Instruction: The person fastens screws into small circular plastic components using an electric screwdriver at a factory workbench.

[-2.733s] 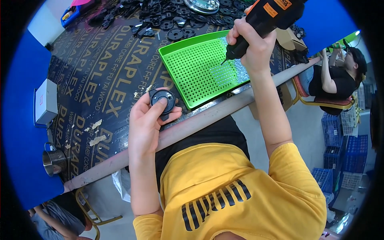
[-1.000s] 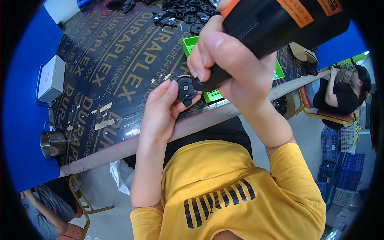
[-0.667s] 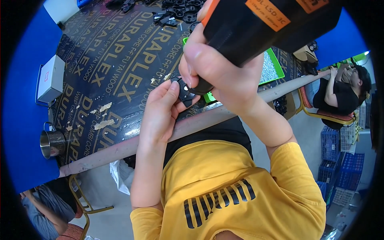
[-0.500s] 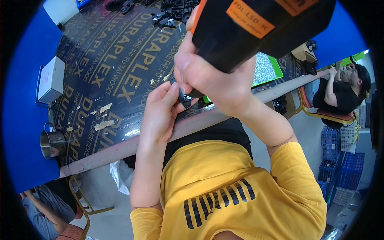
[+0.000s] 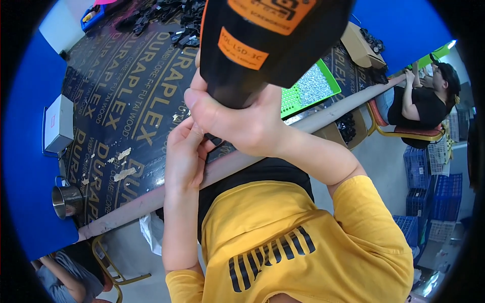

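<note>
My right hand [image 5: 237, 121] is wrapped round the grip of a black electric screwdriver [image 5: 283, 55] with orange labels, its body rising toward the top of the view. Close against it, my left hand [image 5: 183, 154] has its fingers pinched on a small black part [image 5: 216, 145] at the near edge of the table. Most of that part is behind my right hand, as is the screwdriver's tip, so I cannot see whether the two touch.
A green tray [image 5: 331, 76] of small silvery pieces lies to the right, with a cardboard box [image 5: 361, 45] beyond. Black parts [image 5: 166, 15] are heaped at the back. Leftward are a white box [image 5: 59, 123] and metal mug [image 5: 66, 201]. People sit at both sides.
Both hands and the screwdriver have shifted left in the view. My right hand now covers more of the small black part, and the view itself has moved slightly.
</note>
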The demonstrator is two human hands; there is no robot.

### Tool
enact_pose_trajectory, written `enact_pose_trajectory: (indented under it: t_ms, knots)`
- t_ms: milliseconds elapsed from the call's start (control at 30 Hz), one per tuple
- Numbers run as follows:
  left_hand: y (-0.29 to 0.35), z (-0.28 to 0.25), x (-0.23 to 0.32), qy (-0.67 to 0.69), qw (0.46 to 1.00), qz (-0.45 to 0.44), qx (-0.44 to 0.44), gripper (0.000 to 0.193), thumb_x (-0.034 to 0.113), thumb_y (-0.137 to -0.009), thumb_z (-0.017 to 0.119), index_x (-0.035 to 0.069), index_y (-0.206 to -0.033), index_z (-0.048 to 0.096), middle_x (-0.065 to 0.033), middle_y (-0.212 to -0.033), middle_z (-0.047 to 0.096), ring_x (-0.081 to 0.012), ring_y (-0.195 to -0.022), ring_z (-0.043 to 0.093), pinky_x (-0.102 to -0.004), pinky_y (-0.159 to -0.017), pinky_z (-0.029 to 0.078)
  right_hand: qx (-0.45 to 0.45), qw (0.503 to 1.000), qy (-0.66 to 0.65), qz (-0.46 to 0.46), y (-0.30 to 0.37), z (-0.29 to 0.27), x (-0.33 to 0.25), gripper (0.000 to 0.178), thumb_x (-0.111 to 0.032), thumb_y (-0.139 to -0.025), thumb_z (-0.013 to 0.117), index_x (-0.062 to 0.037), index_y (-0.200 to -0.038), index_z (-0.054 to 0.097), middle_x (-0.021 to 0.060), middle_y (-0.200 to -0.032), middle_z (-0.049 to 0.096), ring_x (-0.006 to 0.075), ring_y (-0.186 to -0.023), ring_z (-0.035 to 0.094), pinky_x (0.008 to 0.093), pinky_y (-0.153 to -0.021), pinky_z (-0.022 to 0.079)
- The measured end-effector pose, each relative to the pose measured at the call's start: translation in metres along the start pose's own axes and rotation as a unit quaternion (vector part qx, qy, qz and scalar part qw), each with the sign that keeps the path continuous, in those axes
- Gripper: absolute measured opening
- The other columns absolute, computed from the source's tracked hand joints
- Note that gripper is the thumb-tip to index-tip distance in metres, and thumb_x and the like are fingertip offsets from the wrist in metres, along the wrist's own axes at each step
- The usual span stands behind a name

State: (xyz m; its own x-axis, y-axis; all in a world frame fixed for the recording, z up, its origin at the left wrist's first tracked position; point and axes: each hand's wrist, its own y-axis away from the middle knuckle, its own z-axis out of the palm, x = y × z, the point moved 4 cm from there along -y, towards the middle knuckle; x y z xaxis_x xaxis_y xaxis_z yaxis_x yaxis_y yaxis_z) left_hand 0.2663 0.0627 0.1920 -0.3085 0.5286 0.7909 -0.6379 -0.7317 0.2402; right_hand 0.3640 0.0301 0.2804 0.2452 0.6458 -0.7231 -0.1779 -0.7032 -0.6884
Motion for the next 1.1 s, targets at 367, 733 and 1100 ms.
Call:
enact_pose_trajectory:
  t_ms: [367, 733, 1100]
  knots:
    - [-0.005, -0.01, -0.008, 0.026, 0.999, -0.011, -0.033, 0.03, 0.015, -0.093, 0.036, -0.012, -0.103, 0.047, -0.0177, -0.096, 0.057, -0.0255, -0.089, 0.06, -0.036, -0.084, 0.049, 0.099, 0.991, -0.085, -0.016, -0.005, -0.07, -0.008, 0.02, -0.003, -0.076, 0.058, -0.0024, -0.092, 0.046, 0.002, -0.06, 0.054, 0.0093, -0.047, 0.052, 0.021, -0.047, 0.042]
    - [-0.008, -0.009, -0.007, 0.031, 0.998, -0.021, -0.043, 0.031, 0.017, -0.093, 0.038, -0.012, -0.1, 0.046, -0.021, -0.096, 0.057, -0.0306, -0.093, 0.058, -0.0387, -0.086, 0.048, 0.182, 0.983, 0.03, 0.016, 0.007, -0.131, 0.018, 0.007, 0.0, -0.073, 0.056, -0.0017, -0.067, 0.051, 0.0034, -0.053, 0.053, 0.01, -0.046, 0.051, 0.0223, -0.049, 0.041]
    - [-0.006, -0.008, -0.007, 0.032, 0.999, -0.02, -0.037, 0.032, 0.017, -0.093, 0.036, -0.011, -0.103, 0.046, -0.0188, -0.096, 0.057, -0.0273, -0.089, 0.06, -0.0371, -0.084, 0.05, 0.198, 0.98, 0.024, 0.017, 0.009, -0.131, 0.021, 0.005, 0.0, -0.072, 0.055, -0.0011, -0.067, 0.052, 0.0029, -0.052, 0.053, 0.009, -0.047, 0.051, 0.0218, -0.049, 0.041]
